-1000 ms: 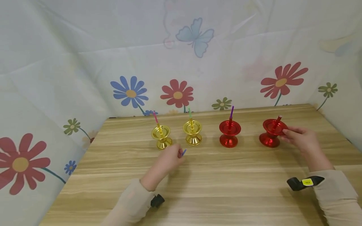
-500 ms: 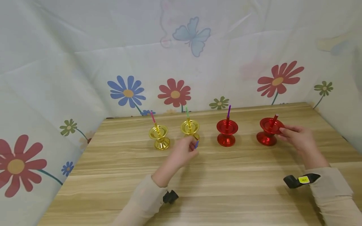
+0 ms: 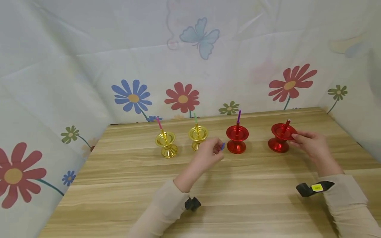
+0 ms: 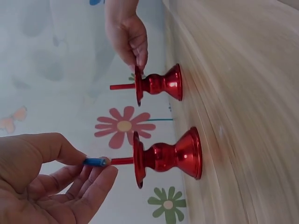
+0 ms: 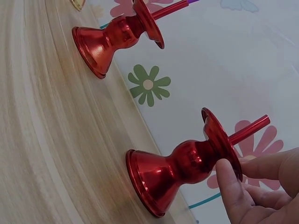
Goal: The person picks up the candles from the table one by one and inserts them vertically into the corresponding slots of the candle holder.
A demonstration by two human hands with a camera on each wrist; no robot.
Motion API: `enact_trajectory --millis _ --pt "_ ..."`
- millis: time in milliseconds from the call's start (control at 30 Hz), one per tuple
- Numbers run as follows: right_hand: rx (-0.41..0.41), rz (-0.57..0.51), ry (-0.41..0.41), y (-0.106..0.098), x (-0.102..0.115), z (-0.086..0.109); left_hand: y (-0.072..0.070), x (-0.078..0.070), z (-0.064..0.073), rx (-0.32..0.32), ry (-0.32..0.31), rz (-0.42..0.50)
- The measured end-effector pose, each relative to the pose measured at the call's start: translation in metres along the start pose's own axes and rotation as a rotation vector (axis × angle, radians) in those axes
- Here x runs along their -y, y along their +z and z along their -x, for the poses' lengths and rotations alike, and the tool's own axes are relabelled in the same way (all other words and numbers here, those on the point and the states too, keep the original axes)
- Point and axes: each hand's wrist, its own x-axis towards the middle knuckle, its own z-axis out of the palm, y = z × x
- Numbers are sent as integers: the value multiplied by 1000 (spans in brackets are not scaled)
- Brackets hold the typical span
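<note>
Between thumb and fingers, my left hand [image 3: 208, 152] pinches a short blue candle [image 4: 96, 162]. It is in front of the second gold candle holder [image 3: 196, 145], partly covering it, and just left of a red candle holder [image 3: 236, 147] bearing a purple candle [image 3: 239, 116]. Farther right, my right hand [image 3: 312, 145] pinches the dish rim of another red candle holder [image 5: 154, 182]. This one stands upright on the table, and its tube [image 5: 252, 129] holds no candle. In the left wrist view the blue candle overlaps the nearer red tube's tip; the head view shows them apart.
At the left, a gold candle holder [image 3: 169, 151] carries a pink candle [image 3: 159, 123]. A green candle [image 3: 195, 118] stands in the second gold one. All the holders form a row on the wooden table [image 3: 238, 205], before a flowered curtain [image 3: 253, 53].
My left hand has travelled right with the blue candle, from beside the first gold holder to near the purple-candle holder. The right hand keeps its grip on the rim. The head view has shifted slightly.
</note>
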Motion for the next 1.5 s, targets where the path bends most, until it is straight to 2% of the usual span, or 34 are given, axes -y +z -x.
enact_trajectory --millis 100,200,433,467,600,833,1000,1100,1200,1300,1400,1500 --pt "-8 14 6 2 2 2 7 -5 -5 9 10 30" --pt "-20 -12 3 -3 -5 -6 13 -11 -13 23 18 42" --pt "-36 8 -17 -13 -23 -28 28 -25 -34 39 79 18" --pt "-40 -18 -10 -13 -24 -29 30 -27 -38 38 88 30" --pt "-26 -77 -17 -13 -25 -31 36 -34 -50 29 121 53" --pt "-19 -82 -16 -9 -16 -23 44 -41 -74 12 107 89" --pt "-18 -120 -16 -17 -22 -31 51 -48 -90 1 130 82" --pt "-19 -130 -14 -16 -17 -25 56 -55 -99 6 154 71" --pt "1 -84 -13 -5 -3 -7 63 -61 -106 17 170 55" --pt "32 -64 -2 8 11 11 69 -64 -112 34 156 29" --pt "45 -70 -5 16 19 21 74 -68 -118 52 149 47" --pt "40 -90 -17 18 23 24 79 -74 -125 57 160 87"
